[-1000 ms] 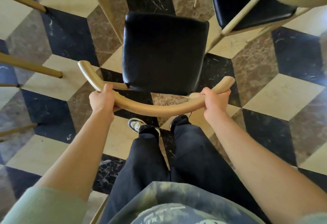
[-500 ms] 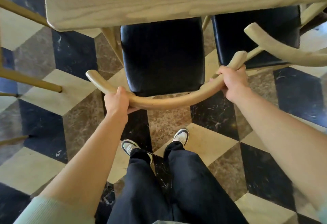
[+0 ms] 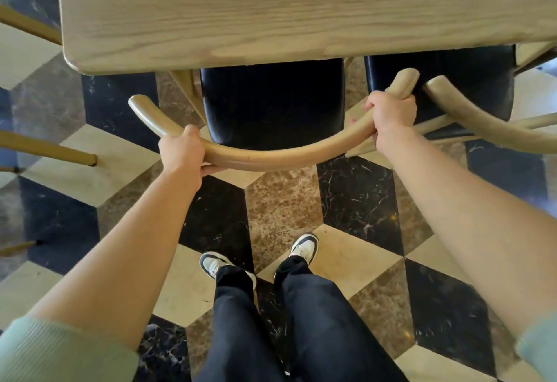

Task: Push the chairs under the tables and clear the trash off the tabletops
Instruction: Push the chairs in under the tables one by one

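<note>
Chair [image 3: 272,104]: black padded seat, curved pale-wood backrest rail, front part of the seat tucked beneath the tabletop [image 3: 271,10] edge. Left hand [image 3: 180,152] and right hand [image 3: 388,116]: each wrapped closed around the rail, one toward either end. Adjacent: second chair [image 3: 470,101] just to the right, likewise partly under; checkered marble floor [image 3: 283,209] below.

The chair [image 3: 272,104] is tucked partway under the near edge of the table [image 3: 271,10], its curved back rail [image 3: 271,157] left outside. A second chair [image 3: 446,86] is set just to its right. Behind the rail, two feet [image 3: 304,247] are planted.
</note>
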### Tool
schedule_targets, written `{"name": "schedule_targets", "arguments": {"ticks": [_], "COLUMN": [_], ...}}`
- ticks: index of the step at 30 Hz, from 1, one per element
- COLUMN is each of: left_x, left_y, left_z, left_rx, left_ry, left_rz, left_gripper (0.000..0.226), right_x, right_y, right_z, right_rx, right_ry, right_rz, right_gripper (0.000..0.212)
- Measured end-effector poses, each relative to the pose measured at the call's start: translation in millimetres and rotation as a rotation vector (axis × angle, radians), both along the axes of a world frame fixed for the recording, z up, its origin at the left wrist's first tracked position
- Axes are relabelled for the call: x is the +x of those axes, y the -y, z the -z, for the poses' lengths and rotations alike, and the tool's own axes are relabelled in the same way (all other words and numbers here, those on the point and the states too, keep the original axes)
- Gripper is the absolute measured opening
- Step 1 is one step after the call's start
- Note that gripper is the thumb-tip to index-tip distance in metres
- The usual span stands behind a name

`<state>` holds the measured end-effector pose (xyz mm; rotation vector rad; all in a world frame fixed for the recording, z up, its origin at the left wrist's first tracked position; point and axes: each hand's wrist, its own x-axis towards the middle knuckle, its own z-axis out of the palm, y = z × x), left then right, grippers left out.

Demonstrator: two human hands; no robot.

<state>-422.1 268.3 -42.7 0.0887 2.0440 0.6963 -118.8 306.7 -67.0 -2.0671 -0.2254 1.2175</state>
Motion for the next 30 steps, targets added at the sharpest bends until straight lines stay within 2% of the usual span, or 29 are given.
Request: {"name": "schedule_targets", "arguments": {"ticks": [5,12,16,18,22,25,27,30], "left_x": [0,-11,-20,-22,-41,-63,-90,-139], "left_y": [2,10,22,28,58,107,156,238], "left_z": [-3,-15,-11,-12,-18,-3,15,34], "left_rx": [0.012,-0.010,0.014,0.035,0.020,-0.015,-0.106,-0.293], "left_ry": [0.038,0.165,0.248,0.274,0.491,0.544,0.534,0.519], "left_rz": [0.031,0.168,0.158,0.199,0.373,0.373,0.306,0.222], "left_gripper": [0.020,0.037,0.042,0.044,0.061,0.057,0.053,0.049], "right_x": [2,1,-11,-16,-25,-39,-56,-99], "right_y": [2,16,32,39,57,84,109,139], "right_z": [-4,-16,-25,-29,-33,-32,-23,1], "right_rx": [-0.023,-0.089,-0.110,-0.116,-0.098,0.067,0.138,0.054], "right_ry": [0.009,-0.008,0.027,0.012,0.054,-0.134,-0.286,-0.450], "right_rz": [-0.021,-0.060,-0.046,-0.020,-0.053,0.081,0.162,0.225], "right_gripper": [0.095,0.069,0.055,0.057,0.064,0.067,0.071,0.071]}}
